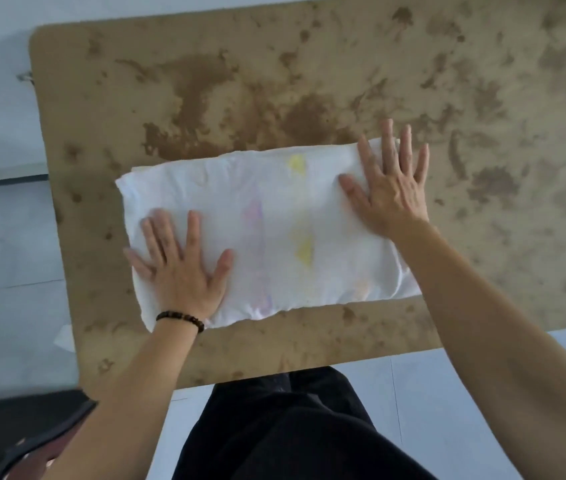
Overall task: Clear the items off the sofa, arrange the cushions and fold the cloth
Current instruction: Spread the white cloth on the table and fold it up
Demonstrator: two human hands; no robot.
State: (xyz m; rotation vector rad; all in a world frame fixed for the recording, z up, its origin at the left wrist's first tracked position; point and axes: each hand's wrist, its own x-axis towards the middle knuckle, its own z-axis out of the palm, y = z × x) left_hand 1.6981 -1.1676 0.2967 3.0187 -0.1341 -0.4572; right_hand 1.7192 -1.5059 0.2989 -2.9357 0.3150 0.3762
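Palms flat, you pin the white folded cloth with faint yellow and purple prints (pixel 274 230) on the mottled brown tabletop (pixel 240 81). Your left hand (pixel 177 268) presses its 8 o'clock end, your right hand (pixel 388 192) its 2 o'clock corner, fingers straight and spread, likely to flatten the layers before another fold.

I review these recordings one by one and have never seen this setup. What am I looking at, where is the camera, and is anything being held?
There is no machine here: a person wears one camera on the head, looking down at their own arms. The left hand, with a beaded bracelet, and the right hand both press flat and open on a folded white cloth with faint yellow and purple marks. The cloth lies on a mottled brown table. Nothing is gripped.
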